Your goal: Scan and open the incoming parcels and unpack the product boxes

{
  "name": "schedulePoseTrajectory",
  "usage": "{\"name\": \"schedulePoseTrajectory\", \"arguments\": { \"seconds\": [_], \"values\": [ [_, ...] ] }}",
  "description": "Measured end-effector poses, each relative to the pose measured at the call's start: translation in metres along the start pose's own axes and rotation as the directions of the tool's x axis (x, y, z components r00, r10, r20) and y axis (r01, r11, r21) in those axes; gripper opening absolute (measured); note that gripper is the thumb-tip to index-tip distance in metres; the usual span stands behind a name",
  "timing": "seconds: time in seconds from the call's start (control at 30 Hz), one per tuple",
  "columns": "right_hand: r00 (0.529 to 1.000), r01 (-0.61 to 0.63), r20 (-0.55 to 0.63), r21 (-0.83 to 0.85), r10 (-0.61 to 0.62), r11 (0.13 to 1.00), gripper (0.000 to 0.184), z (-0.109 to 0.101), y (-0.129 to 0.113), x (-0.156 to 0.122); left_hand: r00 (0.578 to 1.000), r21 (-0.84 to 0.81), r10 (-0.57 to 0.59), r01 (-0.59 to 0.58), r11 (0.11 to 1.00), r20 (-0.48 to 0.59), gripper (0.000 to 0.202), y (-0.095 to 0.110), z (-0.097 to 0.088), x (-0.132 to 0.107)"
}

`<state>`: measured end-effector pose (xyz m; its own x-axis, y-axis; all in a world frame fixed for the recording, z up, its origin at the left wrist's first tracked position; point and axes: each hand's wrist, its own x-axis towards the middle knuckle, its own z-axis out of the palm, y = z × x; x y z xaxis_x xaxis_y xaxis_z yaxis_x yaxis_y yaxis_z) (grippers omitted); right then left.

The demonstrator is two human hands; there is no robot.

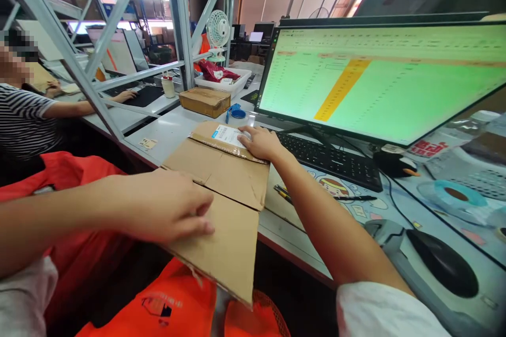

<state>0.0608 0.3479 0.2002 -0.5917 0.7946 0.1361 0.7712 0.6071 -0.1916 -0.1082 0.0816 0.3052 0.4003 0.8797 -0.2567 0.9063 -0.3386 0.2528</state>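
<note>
A brown cardboard box (pixel 233 179) with its long flap folded out lies across the front edge of the desk. The flap (pixel 225 237) juts out toward me, over my lap. My right hand (pixel 259 142) rests on the far end of the box, its fingers lying on a white-and-blue label (pixel 227 136) beside a strip of clear tape. Over the left side of the flap is my left hand (pixel 174 208), slightly blurred. Its fingers are bent, with the thumb apart from them, and nothing shows between them. Whether it touches the flap I cannot tell.
A monitor (pixel 375 79), a keyboard (pixel 332 160) and a mouse (pixel 443 260) stand to the right. Pens (pixel 282 193) lie beside the box. Farther back are a small carton (pixel 205 101) and blue tape (pixel 237 111). Metal framing separates a person (pixel 27 116) seated at left.
</note>
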Motion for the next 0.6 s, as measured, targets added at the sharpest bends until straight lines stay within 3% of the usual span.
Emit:
{"name": "schedulePoseTrajectory", "arguments": {
  "seconds": [0.03, 0.07, 0.17, 0.27, 0.37, 0.47, 0.53, 0.6],
  "values": [
    [0.998, 0.030, -0.054, 0.032, -0.028, 0.999, 0.052, 0.001, 0.001, -0.002, 0.999, -0.007, -0.015, 0.015, 1.000, -0.043, 0.036, -0.014, 0.017, -0.001],
    [0.990, 0.071, -0.129, 0.066, -0.062, 0.995, 0.049, 0.001, 0.003, -0.004, 0.985, 0.013, -0.029, 0.032, 0.999, -0.167, 0.036, -0.030, 0.035, 0.001],
    [0.939, 0.232, -0.285, 0.107, -0.194, 0.967, 0.046, -0.002, 0.006, -0.018, 0.851, 0.132, 0.020, 0.058, 0.989, -0.525, 0.043, -0.069, 0.089, 0.013],
    [0.940, 0.315, -0.145, 0.019, -0.310, 0.949, 0.059, -0.009, 0.001, -0.037, 0.734, 0.156, 0.005, 0.137, 0.978, -0.679, 0.061, -0.084, 0.128, 0.022],
    [0.967, 0.254, 0.015, -0.148, -0.255, 0.956, 0.067, -0.016, -0.016, -0.049, 0.665, 0.157, 0.033, 0.128, 0.979, -0.746, 0.062, -0.085, 0.143, 0.028],
    [0.976, 0.219, 0.076, -0.344, -0.205, 0.913, 0.051, -0.030, -0.031, -0.050, 0.567, 0.145, 0.077, 0.076, 0.986, -0.820, 0.051, -0.088, 0.147, 0.037],
    [0.981, 0.178, -0.003, -0.408, -0.196, 0.896, 0.048, -0.046, -0.031, -0.041, 0.497, 0.129, 0.083, 0.059, 0.990, -0.864, 0.043, -0.091, 0.150, 0.041],
    [0.976, 0.049, -0.176, -0.393, -0.127, 0.918, 0.049, -0.067, -0.021, -0.024, 0.433, 0.129, 0.102, 0.033, 0.991, -0.896, 0.035, -0.096, 0.153, 0.042]
  ]
}}
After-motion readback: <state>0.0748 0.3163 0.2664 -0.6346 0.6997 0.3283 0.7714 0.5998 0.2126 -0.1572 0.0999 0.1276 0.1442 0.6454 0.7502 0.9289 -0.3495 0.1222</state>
